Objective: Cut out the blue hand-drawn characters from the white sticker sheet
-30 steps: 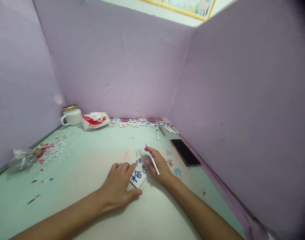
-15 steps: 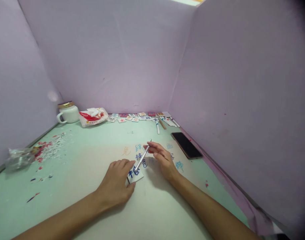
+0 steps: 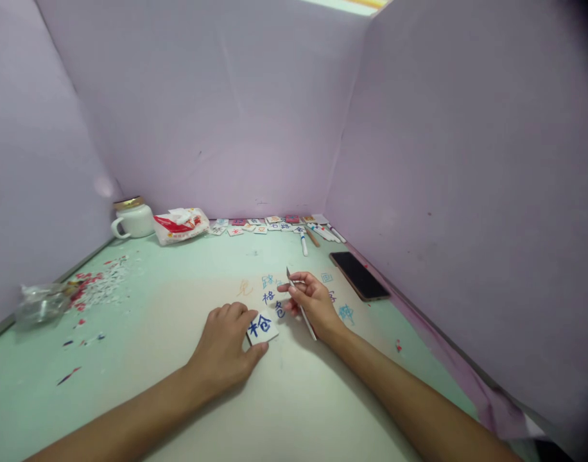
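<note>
My left hand (image 3: 226, 343) rests on the table and steadies a small white square block (image 3: 263, 328), fingers at its far left edge and thumb at its near side. A character in blue ink covers the block's top. To the right, just above the tabletop, my right hand (image 3: 317, 307) grips a slim silver craft knife (image 3: 309, 323). Its pointed blade faces away from me, and the handle's rear end comes out below my palm. Between and beyond my hands, blue, purple and orange characters (image 3: 268, 296) are written on the table surface.
At the back stand a white mug (image 3: 134, 219) with a gold lid and a tissue pack (image 3: 182, 226). Lettered tiles (image 3: 260, 229) and markers (image 3: 304, 244) line the rear. A phone (image 3: 359, 276) lies right; shavings (image 3: 104, 282) and a clear plastic bag (image 3: 42, 303) lie left. Pale partitions enclose the table.
The craft knife has turned in my right hand: its silver handle end reached over the block before, and now its blade points away. My left hand stays at the block.
</note>
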Demonstrator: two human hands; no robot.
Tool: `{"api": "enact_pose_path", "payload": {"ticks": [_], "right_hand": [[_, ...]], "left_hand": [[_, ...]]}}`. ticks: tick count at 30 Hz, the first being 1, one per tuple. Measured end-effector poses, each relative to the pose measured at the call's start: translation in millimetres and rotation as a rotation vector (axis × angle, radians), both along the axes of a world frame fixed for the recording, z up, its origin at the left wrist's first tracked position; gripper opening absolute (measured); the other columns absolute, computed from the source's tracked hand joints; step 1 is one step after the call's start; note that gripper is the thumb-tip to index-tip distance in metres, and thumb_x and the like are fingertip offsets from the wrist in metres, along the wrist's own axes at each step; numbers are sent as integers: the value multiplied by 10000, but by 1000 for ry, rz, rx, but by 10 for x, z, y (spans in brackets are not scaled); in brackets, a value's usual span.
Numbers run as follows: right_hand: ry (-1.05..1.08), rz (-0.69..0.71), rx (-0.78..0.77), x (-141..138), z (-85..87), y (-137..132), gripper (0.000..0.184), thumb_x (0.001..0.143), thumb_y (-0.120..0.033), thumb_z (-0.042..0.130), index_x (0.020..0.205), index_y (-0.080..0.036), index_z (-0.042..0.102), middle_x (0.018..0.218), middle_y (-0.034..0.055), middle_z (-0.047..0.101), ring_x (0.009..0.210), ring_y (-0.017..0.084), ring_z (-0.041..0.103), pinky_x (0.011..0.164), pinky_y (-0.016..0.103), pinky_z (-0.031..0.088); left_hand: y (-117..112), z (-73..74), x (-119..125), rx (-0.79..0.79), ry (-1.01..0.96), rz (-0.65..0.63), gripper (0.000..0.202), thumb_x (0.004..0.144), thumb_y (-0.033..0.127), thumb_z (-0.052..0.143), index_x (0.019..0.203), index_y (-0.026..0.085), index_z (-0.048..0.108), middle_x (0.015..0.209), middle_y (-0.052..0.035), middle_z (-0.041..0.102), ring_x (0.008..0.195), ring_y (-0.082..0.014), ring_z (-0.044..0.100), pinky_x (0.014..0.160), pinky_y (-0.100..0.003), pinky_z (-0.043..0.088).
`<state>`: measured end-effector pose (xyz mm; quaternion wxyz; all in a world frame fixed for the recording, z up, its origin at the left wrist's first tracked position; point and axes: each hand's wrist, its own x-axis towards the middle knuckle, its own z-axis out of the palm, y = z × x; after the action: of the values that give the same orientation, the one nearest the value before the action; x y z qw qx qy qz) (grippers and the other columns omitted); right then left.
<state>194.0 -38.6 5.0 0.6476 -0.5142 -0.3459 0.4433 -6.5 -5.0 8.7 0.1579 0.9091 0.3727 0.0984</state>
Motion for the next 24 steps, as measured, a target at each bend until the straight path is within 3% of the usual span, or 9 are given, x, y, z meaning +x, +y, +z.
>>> {"api": "enact_pose_path", "payload": {"ticks": [4, 8, 11, 14, 17, 21, 24], "right_hand": [[-142, 60, -90, -1, 28, -8, 379, 725, -409, 697, 980, -218, 492, 836, 33, 774, 444, 101, 594, 417, 206, 377], [-476, 149, -179, 48, 89, -74, 163, 829, -235, 566, 990, -208, 556, 818, 22, 765, 465, 108, 567, 509, 250, 431], [-815, 175, -200, 32, 110, -165, 184, 866, -159, 512, 1009, -217, 612, 850, 33, 777, 661, 177, 663, 668, 309, 479], [-1022, 158, -215, -76, 91, -272, 202, 893, -164, 521, 1040, -220, 648, 981, 60, 784, 918, 243, 698, 807, 355, 469], [-1079, 101, -252, -220, 30, -397, 263, 918, -162, 488, 1111, -232, 652, 992, 52, 782, 900, 247, 703, 786, 350, 461], [-1070, 109, -204, -316, -64, -567, 283, 922, -163, 480, 1129, -234, 660, 1006, 47, 784, 878, 235, 711, 788, 339, 468], [-1075, 159, -128, -268, -43, -579, 281, 922, -165, 476, 1114, -223, 673, 1000, 51, 786, 877, 226, 712, 778, 323, 475]], "left_hand": [[-34, 57, -17, -14, 19, 27, 412, 853, 370, 598, 1206, 169, 668, 1163, -132, 622, 1100, -312, 546, 1025, -523, 390], [-85, 82, -54, -27, 35, -3, 379, 854, 345, 569, 1158, 145, 676, 1123, -135, 614, 1062, -308, 548, 1010, -522, 387], [-142, 21, -124, 5, -26, -49, 352, 843, 317, 559, 1134, 154, 670, 1094, -123, 617, 1029, -294, 557, 978, -513, 413], [-251, -76, -221, 85, -119, -64, 385, 856, 337, 544, 1181, 163, 654, 1130, -142, 616, 1030, -306, 558, 951, -533, 436], [-432, -183, -326, 147, -187, -84, 380, 893, 330, 516, 1204, 149, 636, 1127, -154, 623, 1025, -311, 566, 927, -537, 459], [-664, -361, -461, 239, -278, -78, 386, 881, 331, 582, 1253, 226, 587, 1159, -115, 623, 1036, -296, 574, 905, -487, 476], [-660, -377, -486, 251, -330, -69, 406, 836, 331, 624, 1232, 248, 590, 1135, -95, 623, 1022, -285, 580, 891, -462, 473]]}}
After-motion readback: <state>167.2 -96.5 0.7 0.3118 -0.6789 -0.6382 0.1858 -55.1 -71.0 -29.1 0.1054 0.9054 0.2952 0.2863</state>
